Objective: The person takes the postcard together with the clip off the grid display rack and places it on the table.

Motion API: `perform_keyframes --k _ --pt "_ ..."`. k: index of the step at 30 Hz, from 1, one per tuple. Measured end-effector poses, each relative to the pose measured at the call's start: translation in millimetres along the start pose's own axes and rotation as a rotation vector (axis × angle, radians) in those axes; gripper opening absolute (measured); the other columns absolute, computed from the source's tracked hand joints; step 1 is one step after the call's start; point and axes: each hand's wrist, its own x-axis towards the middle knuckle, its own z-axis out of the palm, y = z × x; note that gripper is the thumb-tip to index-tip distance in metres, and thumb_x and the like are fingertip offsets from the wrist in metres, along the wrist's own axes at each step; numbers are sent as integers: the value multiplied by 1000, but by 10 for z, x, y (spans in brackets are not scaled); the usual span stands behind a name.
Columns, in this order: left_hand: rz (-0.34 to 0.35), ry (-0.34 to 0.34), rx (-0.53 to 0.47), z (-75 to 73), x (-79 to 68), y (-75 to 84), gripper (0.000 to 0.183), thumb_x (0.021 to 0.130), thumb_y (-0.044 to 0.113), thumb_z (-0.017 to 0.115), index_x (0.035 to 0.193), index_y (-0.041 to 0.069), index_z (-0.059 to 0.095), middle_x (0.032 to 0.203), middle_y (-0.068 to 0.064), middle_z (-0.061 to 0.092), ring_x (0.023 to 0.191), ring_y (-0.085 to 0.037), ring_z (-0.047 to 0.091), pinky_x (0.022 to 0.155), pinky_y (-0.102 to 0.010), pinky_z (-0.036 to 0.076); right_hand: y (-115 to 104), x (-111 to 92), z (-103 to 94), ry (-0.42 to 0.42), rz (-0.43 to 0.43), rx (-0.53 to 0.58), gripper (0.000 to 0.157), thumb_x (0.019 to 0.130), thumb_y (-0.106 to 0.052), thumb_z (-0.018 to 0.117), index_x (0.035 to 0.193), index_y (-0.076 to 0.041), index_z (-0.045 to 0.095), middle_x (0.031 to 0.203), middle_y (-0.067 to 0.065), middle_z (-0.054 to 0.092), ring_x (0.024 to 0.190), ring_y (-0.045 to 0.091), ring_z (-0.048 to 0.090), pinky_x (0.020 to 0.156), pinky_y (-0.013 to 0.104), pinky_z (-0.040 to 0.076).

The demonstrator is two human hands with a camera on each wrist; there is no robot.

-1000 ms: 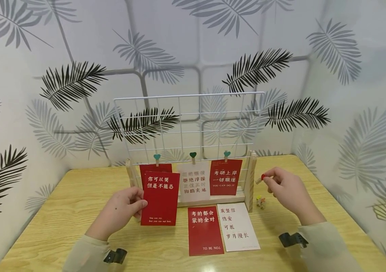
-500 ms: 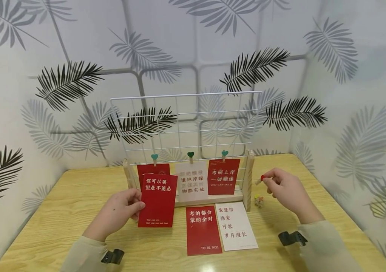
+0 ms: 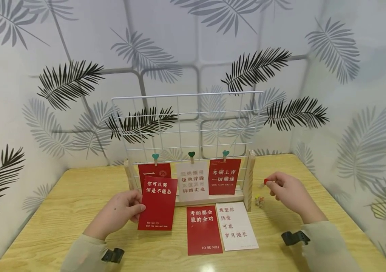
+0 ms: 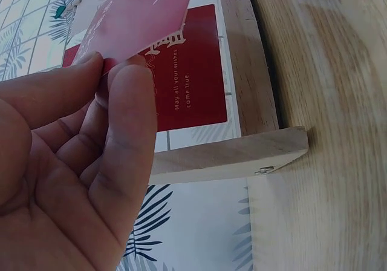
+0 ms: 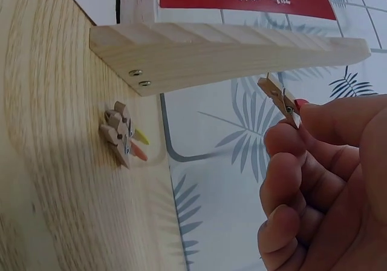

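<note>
A red card (image 3: 158,206) is pinched in the grip of the left hand (image 3: 119,211); a clothespin (image 5: 277,95) is pinched by the right hand (image 3: 289,196).

Two cards (image 3: 204,236) lie on the table (image 3: 70,196) before the rack (image 3: 249,181).

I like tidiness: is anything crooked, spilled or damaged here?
Nothing stands out. Three cards hang from clips on the rack, two cards lie side by side on the table, and no spill or damage shows, though the held card partly hides one.
</note>
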Motion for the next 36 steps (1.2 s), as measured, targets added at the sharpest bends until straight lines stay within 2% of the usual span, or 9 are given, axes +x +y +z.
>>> perform_keyframes --k 8,17,25,36 --pt "-6 -32 4 3 18 -56 9 96 5 67 93 6 59 77 -3 63 68 -19 64 66 -34 58 112 14 6 -52 18 7 22 104 -26 57 110 -6 65 79 4 61 69 21 58 58 36 48" --pt "-13 -87 -13 36 18 -109 8 94 5 69 96 4 61 75 -5 62 66 -20 64 63 -34 58 268 27 64 -103 11 10 22 104 -25 57 110 -5 65 79 3 61 68 20 59 61 36 47" --pt "-23 -104 -9 55 11 -128 10 94 5 70 95 4 60 76 -5 62 65 -20 64 62 -36 58 360 37 71 -131 35 12 24 104 -26 57 112 -5 66 82 3 63 69 20 60 60 36 47" --pt "-45 -128 4 75 18 -148 13 95 8 69 91 5 57 76 -5 62 66 -20 64 63 -37 58 397 17 100 -139 45 17 19 103 -21 58 106 -5 66 78 4 61 66 22 58 55 32 45"
